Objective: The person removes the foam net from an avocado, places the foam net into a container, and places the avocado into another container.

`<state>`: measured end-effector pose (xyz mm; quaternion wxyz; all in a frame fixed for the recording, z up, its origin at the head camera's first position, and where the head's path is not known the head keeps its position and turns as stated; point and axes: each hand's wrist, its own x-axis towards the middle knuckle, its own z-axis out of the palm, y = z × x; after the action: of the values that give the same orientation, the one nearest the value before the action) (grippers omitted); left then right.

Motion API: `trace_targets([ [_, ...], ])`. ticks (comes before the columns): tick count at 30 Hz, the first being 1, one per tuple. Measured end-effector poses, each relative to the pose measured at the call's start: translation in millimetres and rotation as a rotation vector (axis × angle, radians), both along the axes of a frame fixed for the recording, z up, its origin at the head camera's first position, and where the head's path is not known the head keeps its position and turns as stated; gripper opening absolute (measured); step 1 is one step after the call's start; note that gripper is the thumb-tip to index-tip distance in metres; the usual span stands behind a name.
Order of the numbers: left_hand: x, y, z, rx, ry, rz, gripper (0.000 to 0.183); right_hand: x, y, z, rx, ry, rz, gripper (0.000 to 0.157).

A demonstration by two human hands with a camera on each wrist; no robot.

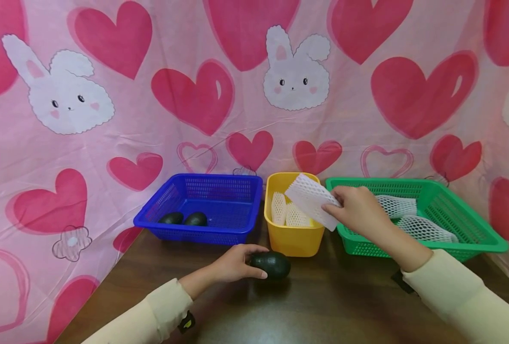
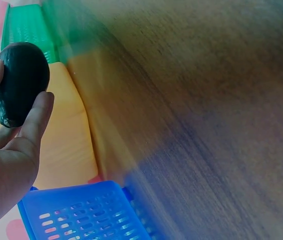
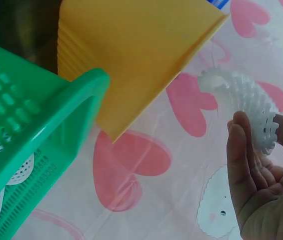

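My left hand grips a dark green avocado between thumb and fingers, low over the table in front of the yellow bin. In the left wrist view the same avocado appears smooth and oval, the fingertips along its sides. My right hand pinches a flattened white foam net sleeve by one end, above the bin's right rim. The right wrist view shows this sleeve with its mouth partly spread. More foam net sleeves lie inside the bin.
On the left stands a blue basket with two avocados in its front left. A green basket on the right holds net-covered pieces. Behind all three containers hangs a pink heart-patterned cloth. The brown table lies beneath.
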<state>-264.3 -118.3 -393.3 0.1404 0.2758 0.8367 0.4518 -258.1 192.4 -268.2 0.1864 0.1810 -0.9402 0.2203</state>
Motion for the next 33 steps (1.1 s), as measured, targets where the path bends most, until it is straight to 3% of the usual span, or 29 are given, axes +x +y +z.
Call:
trace_targets([
  [10, 1.0, 0.0, 1.0, -0.005, -0.013, 0.005, 0.052, -32.5, -18.7, -2.1, -0.010, -0.011, -0.088, 0.026],
  [22, 1.5, -0.5, -1.0, -0.008, -0.017, 0.014, 0.053, -65.6, -38.2, -9.5, 0.043, -0.114, -0.172, 0.022],
  [33, 2.5, -1.0, -1.5, 0.021, -0.019, 0.003, 0.052, -85.9, -48.9, -21.2, 0.156, -0.073, -0.233, 0.014],
])
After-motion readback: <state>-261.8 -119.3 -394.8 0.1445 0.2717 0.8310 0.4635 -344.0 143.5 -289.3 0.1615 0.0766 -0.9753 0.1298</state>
